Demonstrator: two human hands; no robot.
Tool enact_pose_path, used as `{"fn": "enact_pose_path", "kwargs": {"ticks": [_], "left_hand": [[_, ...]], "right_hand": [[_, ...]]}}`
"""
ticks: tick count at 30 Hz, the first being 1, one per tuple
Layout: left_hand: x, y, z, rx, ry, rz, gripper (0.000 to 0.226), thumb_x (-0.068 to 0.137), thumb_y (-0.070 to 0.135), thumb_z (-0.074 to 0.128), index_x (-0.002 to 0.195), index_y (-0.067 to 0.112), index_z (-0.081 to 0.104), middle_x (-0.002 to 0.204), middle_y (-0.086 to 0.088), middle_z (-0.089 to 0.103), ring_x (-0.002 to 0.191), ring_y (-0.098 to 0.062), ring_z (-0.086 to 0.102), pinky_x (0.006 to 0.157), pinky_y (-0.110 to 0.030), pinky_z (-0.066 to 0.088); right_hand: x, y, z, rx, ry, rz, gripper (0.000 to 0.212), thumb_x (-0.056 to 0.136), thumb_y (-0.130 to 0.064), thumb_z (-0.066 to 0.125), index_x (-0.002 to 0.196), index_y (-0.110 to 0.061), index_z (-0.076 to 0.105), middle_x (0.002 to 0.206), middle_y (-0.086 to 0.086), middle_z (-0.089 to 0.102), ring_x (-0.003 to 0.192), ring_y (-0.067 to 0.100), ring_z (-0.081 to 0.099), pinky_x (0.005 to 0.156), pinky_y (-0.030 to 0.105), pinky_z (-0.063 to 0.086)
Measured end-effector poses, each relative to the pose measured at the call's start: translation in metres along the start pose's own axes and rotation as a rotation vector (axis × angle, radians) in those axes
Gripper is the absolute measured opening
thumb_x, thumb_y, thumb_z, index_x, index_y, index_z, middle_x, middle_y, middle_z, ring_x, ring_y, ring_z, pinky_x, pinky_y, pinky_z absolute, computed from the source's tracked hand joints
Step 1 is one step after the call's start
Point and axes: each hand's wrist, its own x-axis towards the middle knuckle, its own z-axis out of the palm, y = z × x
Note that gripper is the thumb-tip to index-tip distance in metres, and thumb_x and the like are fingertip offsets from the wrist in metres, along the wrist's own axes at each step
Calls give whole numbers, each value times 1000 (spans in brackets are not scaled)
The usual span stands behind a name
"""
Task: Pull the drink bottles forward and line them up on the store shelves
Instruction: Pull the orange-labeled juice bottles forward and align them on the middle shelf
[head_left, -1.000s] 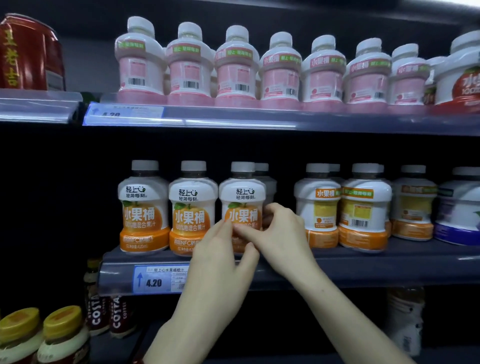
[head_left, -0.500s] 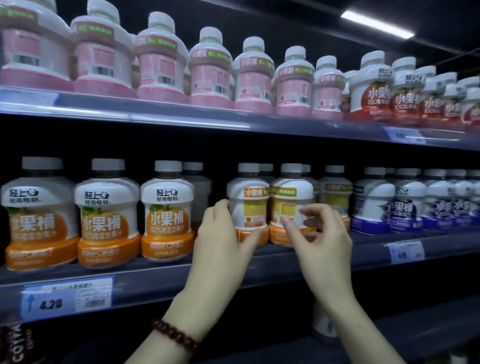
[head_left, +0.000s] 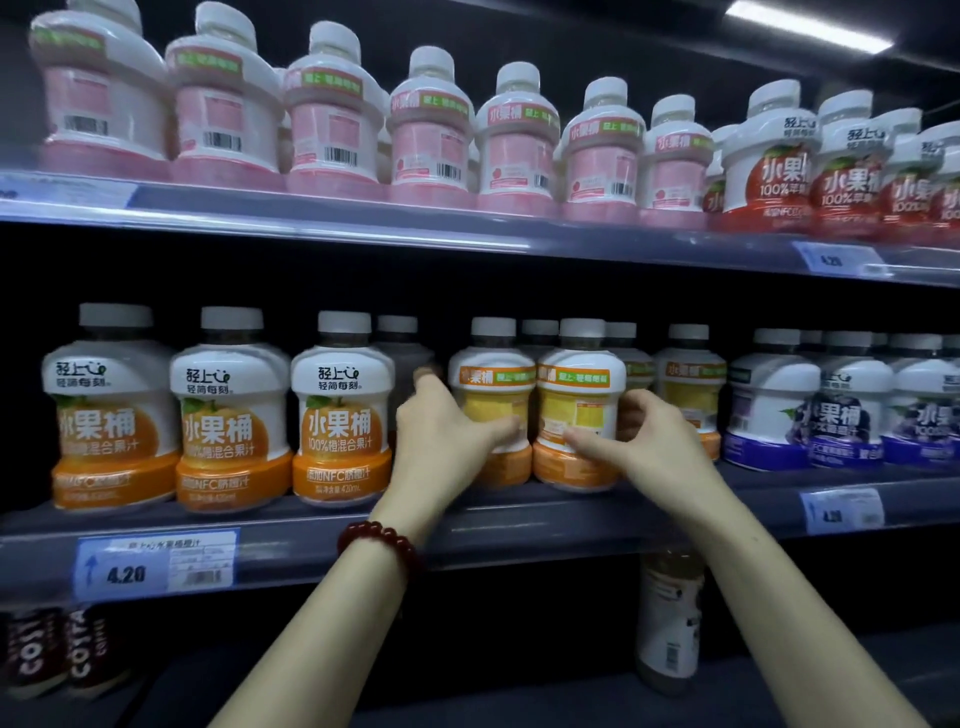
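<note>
On the middle shelf stand white-capped juice bottles with orange bases. My left hand wraps one bottle whose back label faces out. My right hand grips the bottle beside it, also turned back label out. Three orange-labelled bottles stand in a row to the left, fronts facing out. More bottles stand behind the two held ones, partly hidden.
Pink bottles and red-labelled ones fill the upper shelf. Purple-labelled bottles stand to the right on the middle shelf. Price tags sit on the shelf edge. Below are coffee bottles and a pale bottle.
My view has shifted right. Both hands left the third orange-labelled bottle and moved right, and each now closes on one of the two back-facing bottles.
</note>
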Motion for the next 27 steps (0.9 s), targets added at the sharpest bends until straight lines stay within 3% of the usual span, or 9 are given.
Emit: {"fn": "enact_pose_path", "kwargs": {"ticks": [4,7,11,13,16,18,20,23,27], "left_hand": [[-1,-5,-10,-69,-47,-57,49,71,26,79,104,15,45,94,4,57,73,0,51,54,-14,38],[-9,1,-5,-13,-13,-51,75,61,41,85,118,12,45,113,-3,58,99,-16,59,75,-25,52],[-13,5,3,102,86,-37,95,61,40,86,134,6,36,129,-13,46,120,-28,48,99,-37,46],[-11,3,0,81,76,-37,77,63,35,85,122,8,43,119,-9,55,109,-23,55,88,-33,51],[-11,-2,-10,-21,-14,-84,52,72,23,80,107,14,42,98,2,58,78,-5,56,59,-17,44],[-13,-3,-15,-65,-57,-109,49,75,21,76,109,14,42,100,1,59,77,-1,54,56,-16,42],[-16,-1,-12,-15,-38,-69,59,72,31,79,114,12,43,109,-2,58,89,-9,57,68,-22,49],[-20,3,-1,199,80,-12,82,63,45,82,121,5,40,121,-9,47,112,-24,48,92,-31,45],[-23,5,1,216,116,10,74,68,36,81,120,3,40,121,-11,49,113,-26,49,87,-28,42]], "right_hand": [[7,-2,-7,98,-223,-19,52,72,-35,78,118,-24,56,113,-9,65,106,9,62,83,25,51],[8,-5,-2,56,-189,-37,53,69,-44,78,115,-26,58,109,-9,65,99,5,61,77,22,50],[4,-8,13,-7,5,-59,60,62,-46,84,111,-20,62,100,-8,67,89,7,62,66,15,45],[3,-7,13,-19,47,-67,68,59,-46,86,115,-19,57,103,-7,64,92,9,60,69,18,48],[10,0,6,134,-91,5,81,58,-37,88,126,-19,47,117,-2,64,101,12,64,86,33,55],[14,0,1,233,-192,59,80,63,-27,86,130,-13,46,122,3,64,103,14,64,87,33,54],[14,-2,0,219,-220,51,76,66,-27,84,131,-12,47,124,2,62,105,14,62,83,29,53],[9,-8,11,84,-75,-18,73,61,-42,85,122,-16,52,114,-3,61,104,14,59,74,25,48],[6,-9,22,-30,79,-42,81,53,-49,87,118,-16,50,116,0,60,107,19,57,87,35,49]]}}
